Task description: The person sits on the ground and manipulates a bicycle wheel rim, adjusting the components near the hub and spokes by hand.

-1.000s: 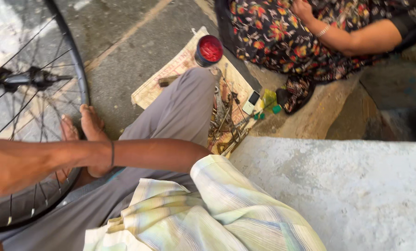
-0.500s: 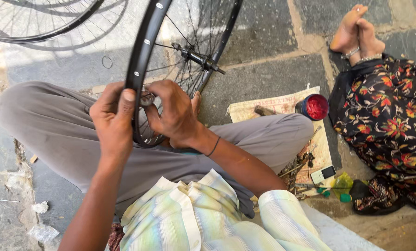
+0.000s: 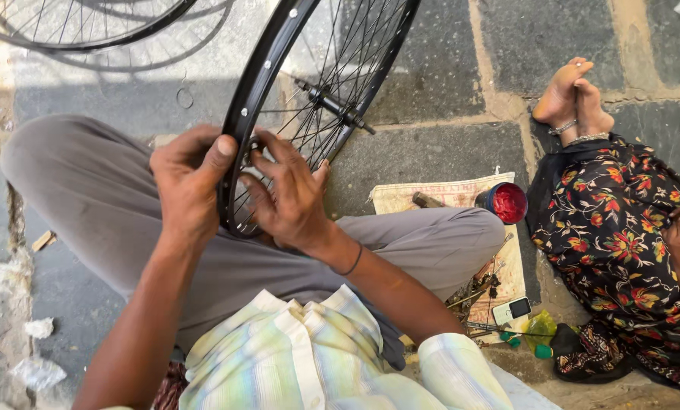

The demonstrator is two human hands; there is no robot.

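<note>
The bicycle wheel (image 3: 309,99) stands upright on its rim (image 3: 258,99) over the person's folded legs, its plane running away from the body toward the far edge of the stone floor (image 3: 446,68), with the hub axle (image 3: 332,106) lying crosswise above both hands. The left hand (image 3: 188,182) wraps the rim from the outer side, thumb pressed on the rim face, fingers closed around it. The right hand (image 3: 287,193) reaches in through the spokes (image 3: 355,53) from the opposite side, its fingers (image 3: 260,163) pinched together on a small part at the inner rim; what they pinch cannot be made out. Both hands meet at the same low point of the rim, the right one being closer to the spoke end. A second wheel (image 3: 89,23) lies at the far left corner. A red-lidded tin (image 3: 503,203) sits on a mat (image 3: 431,193) near the right knee, with small tools (image 3: 484,300) beside it. Another person in a floral garment (image 3: 613,243) sits at the right edge.
</note>
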